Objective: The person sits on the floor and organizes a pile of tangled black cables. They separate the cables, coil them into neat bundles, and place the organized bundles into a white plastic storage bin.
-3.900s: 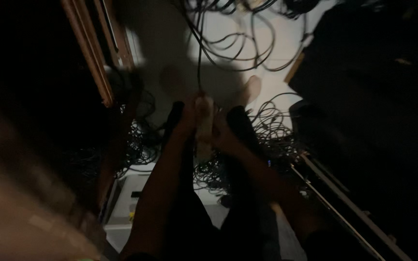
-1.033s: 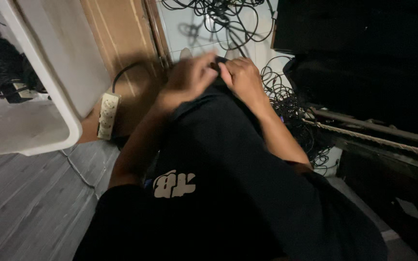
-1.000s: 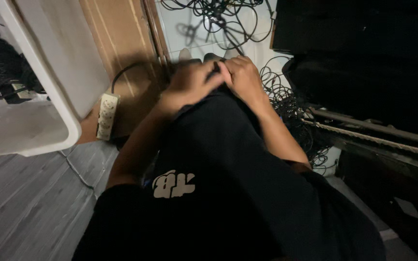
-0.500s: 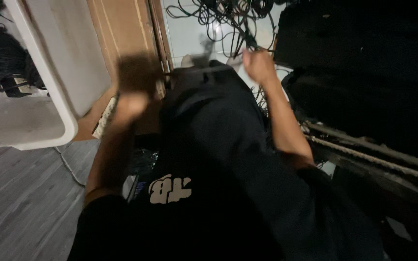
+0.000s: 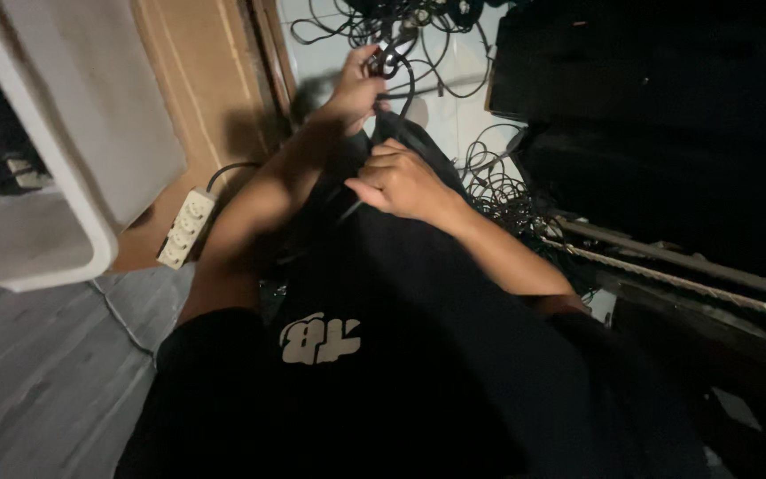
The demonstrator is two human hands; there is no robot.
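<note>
While a black cable (image 5: 398,66) is gripped by left hand (image 5: 358,87) | right hand (image 5: 399,182) pinches its lower run | step judged: untangling | next: steady pull clear of cable tangle (image 5: 498,191).

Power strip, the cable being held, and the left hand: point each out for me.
power strip (image 5: 186,228), head view, middle of its white socket face
black cable (image 5: 408,82), head view, loop just right of the raised hand
left hand (image 5: 358,87), head view, back of the hand

Dim room: grey plank floor (image 5: 37,390), wooden door frame (image 5: 214,98), white storage bin (image 5: 55,160), dark cases (image 5: 667,133) at right
</note>
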